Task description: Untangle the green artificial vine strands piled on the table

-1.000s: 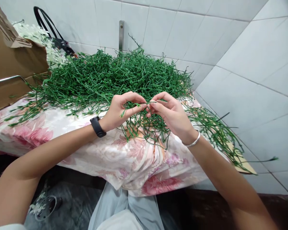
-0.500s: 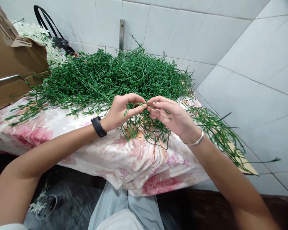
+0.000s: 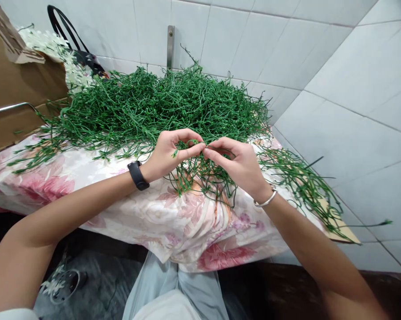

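Stem (image 3: pixel 193 141), thin and green, pinched narrowly in fingertips of left hand (image 3: pixel 165 153) and right hand (image 3: pixel 245 166), near tangled pile (image 3: pixel 163 104) above floral cloth (image 3: pixel 147 213). Seems light, bendy, prone to snagging; best gripped along bare length, clear of leafy tip (image 3: pixel 175 154).

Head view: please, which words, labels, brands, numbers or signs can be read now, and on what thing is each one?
No readable text anywhere.
Black wristband: screen too small to read.
Cardboard box: no print visible on the sides shown.
Dark bag: partly hidden, too small to tell.
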A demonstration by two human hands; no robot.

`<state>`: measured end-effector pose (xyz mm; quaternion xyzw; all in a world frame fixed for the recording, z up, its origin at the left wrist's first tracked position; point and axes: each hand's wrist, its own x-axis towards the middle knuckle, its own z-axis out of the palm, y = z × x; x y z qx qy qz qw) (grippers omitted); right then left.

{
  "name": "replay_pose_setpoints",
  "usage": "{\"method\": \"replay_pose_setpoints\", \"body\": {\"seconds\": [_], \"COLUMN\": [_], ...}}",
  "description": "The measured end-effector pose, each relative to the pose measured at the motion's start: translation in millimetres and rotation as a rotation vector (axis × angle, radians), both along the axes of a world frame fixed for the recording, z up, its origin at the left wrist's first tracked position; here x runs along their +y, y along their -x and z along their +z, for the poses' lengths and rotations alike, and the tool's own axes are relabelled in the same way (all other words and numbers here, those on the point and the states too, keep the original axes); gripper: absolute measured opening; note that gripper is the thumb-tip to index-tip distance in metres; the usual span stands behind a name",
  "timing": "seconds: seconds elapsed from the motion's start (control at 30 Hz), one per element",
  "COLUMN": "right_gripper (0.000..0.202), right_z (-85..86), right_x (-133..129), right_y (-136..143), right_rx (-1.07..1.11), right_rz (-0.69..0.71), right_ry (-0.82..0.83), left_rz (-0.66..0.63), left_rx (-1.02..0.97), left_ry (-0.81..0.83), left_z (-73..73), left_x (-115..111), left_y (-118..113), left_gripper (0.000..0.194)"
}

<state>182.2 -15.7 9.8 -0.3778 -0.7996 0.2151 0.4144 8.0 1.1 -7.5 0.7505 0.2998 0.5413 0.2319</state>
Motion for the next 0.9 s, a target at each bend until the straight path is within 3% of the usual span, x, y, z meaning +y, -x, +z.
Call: {"method": "replay_pose_setpoints", "body": {"seconds": [0.17,0.23,0.47,0.67,0.77,0.9], "right_gripper": [0.023,0.025,0.031,0.03,0.031,0.033], "right_z": [-0.9,-0.7,4.6,7.3,8.2,9.6], "right_x": [-1,-2,-5,5,9,8], "right_y": [0,1,3,2,1,2], "right_rx": [-0.215,-0.219,0.237,0.459,0.502,0.507], "right_rz": [-0.042,-0.016,0.2,0.378,0.45,0.436], "right_ry": [-0.273,-0.255,0.35,0.784,0.886,0.893], "left_rz": [-0.071,-0.116,-0.133,-0.082,-0.043,-0.022], "left_rx": [-0.075,-0.091,-0.133,-0.074,-0.033,0.017], "left_ry": [0.088,0.129,0.111,0.033,-0.019,-0.096], "left_z": [0.1,0.6,3.6,4.3,4.8,6.2], "left_x": [2,2,-2,-5,-6,-7], "left_y": [0,0,-1,-1,-1,-3], "left_gripper": [0.022,0.023,0.021,0.02,0.02,0.018]}}
